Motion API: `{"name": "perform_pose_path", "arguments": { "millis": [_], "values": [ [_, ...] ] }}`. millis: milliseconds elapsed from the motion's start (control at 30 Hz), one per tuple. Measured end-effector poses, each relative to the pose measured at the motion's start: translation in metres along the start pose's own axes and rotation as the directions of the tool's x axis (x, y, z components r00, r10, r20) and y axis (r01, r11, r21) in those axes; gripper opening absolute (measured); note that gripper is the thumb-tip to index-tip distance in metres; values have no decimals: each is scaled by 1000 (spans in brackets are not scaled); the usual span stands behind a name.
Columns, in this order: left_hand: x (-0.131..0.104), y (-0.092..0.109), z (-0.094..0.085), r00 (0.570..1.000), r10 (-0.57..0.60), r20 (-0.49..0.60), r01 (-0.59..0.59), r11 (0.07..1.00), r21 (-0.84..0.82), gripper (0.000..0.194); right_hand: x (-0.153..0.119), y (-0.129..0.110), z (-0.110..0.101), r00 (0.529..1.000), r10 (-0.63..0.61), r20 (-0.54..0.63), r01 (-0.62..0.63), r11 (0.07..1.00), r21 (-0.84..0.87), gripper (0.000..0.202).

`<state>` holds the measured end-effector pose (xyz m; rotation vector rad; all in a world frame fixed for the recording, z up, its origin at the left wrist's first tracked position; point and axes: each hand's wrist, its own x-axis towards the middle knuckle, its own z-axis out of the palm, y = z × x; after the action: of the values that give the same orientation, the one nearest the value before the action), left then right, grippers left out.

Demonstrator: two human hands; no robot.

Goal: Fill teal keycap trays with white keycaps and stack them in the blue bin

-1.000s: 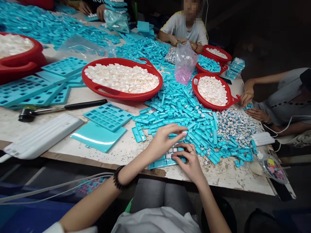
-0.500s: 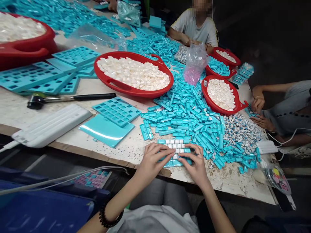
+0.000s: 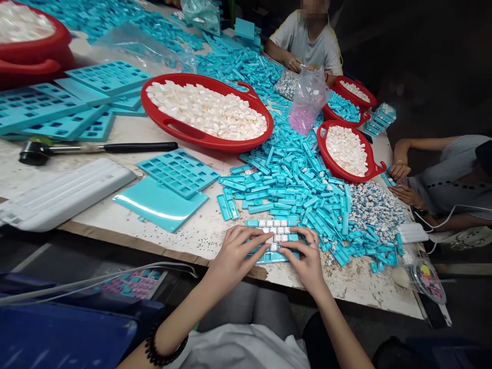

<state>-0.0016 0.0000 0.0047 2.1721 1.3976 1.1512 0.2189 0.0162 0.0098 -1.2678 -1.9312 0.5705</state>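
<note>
A small turquoise grid panel (image 3: 273,258) lies at the table's front edge, with rows of white keycap-like pieces (image 3: 273,223) set in its openings. My left hand (image 3: 237,254) rests over its left side, thumb and fingers closed along the panel and reaching its middle. From the right, my right hand (image 3: 307,259) brings its index finger and thumb close together at a single white piece (image 3: 274,247) in the lower row. A ring is on one finger of that hand. The fingers partly cover the panel's sides.
Loose turquoise strips (image 3: 292,174) are heaped beyond the panel. Red basins (image 3: 175,125) hold white pieces. At left are grid panels (image 3: 179,171), a mallet (image 3: 140,147) and a white power strip (image 3: 73,192). Co-workers sit at the far side (image 3: 313,41) and right (image 3: 453,169).
The whole view has shifted slightly, so things on the table appear a little further left. Both my hands stay on the panel in nearly the same pose.
</note>
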Motion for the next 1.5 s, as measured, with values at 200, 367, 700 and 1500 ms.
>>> {"name": "perform_pose_path", "arguments": {
  "millis": [200,367,700,1500],
  "values": [
    [-1,4,-4,999,-15,-28,14,1000,-19,23,-1,0,1,1000,-3,-10,3,1000,-19,6],
    [-2,8,-4,999,-9,-49,7,999,-36,21,-1,-1,0,1000,-20,-14,20,999,-42,8],
    [1,16,-4,999,46,23,-46,999,-13,19,1,-5,0,999,-11,-39,8,998,-54,10],
    [6,0,7,980,137,141,-147,987,62,24,6,-3,6,992,-119,-29,120,992,36,12]
  ]
}}
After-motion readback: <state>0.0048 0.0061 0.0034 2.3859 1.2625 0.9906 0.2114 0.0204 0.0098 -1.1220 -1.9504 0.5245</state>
